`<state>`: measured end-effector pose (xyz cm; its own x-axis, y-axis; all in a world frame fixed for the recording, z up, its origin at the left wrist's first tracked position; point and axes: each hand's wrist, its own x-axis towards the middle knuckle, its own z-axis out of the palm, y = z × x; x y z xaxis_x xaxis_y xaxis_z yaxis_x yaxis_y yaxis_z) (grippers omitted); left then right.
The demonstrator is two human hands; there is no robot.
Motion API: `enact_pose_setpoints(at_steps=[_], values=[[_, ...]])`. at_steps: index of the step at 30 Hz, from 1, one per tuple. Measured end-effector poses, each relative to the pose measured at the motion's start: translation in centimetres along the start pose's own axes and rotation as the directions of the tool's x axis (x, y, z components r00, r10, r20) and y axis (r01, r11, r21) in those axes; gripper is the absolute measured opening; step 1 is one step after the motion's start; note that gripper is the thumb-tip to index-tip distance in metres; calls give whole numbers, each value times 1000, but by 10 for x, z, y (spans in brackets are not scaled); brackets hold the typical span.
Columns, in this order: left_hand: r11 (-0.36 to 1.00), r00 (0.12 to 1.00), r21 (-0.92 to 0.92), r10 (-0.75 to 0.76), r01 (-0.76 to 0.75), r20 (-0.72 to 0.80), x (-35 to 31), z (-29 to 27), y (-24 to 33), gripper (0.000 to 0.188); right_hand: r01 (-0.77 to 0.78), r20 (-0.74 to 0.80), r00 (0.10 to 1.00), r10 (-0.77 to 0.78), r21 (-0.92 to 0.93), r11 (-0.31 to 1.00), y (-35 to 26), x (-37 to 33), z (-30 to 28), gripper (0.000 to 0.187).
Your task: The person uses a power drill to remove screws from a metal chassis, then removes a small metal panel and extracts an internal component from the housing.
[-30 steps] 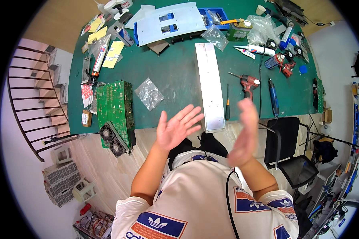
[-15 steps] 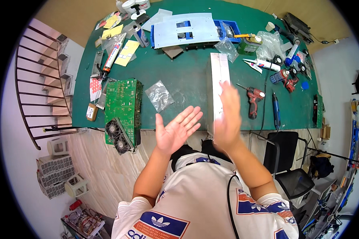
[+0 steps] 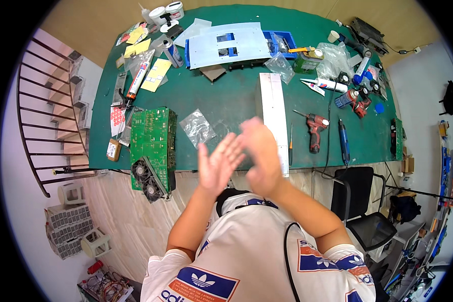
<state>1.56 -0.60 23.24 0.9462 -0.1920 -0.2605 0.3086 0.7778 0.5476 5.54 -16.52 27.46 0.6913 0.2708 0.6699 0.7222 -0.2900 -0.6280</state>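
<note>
Both of my hands are raised in front of my body, near the table's front edge, holding nothing. My left hand [image 3: 218, 167] has its palm turned up, fingers stretched out and thumb apart. My right hand [image 3: 261, 153] is smeared by motion; it looks flat and stretched out, its fingertips close to those of the left. Whether the two touch, I cannot tell. Just right of my right hand, a long silver metal case [image 3: 274, 108] extends over the front edge, partly covered by that hand. Beyond my left hand lies a clear plastic bag [image 3: 198, 128].
On the left, a green circuit board unit [image 3: 151, 133] with two black fans [image 3: 148, 179] overhangs the green table [image 3: 226, 95]. A screwdriver [image 3: 291, 143], red cordless drill [image 3: 315, 132] and blue pen-shaped tool [image 3: 344, 141] lie right. A perforated white panel [image 3: 206, 50] lies across blue bins [image 3: 282, 43].
My right hand has swung left, off the silver case and toward my left hand. The left hand stays nearly in place. A screwdriver beside the case now shows, and the view has shifted slightly.
</note>
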Motion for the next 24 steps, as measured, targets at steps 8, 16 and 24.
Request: enact_pose_setpoints(at_steps=[8,16,24], values=[[951,841,280,-254,128,478,-10,-19,-7,82,-64,128,986,111,-324,944,88,-27,-25,36],[555,966,800,-23,226,-257,5,-166,-45,36,-884,-377,455,807,-300,358,237,-194,-163,60],[202,960,962,-246,187,-135,0,-87,-88,34,-854,-307,249,919,-518,58,334,-241,-162,93]])
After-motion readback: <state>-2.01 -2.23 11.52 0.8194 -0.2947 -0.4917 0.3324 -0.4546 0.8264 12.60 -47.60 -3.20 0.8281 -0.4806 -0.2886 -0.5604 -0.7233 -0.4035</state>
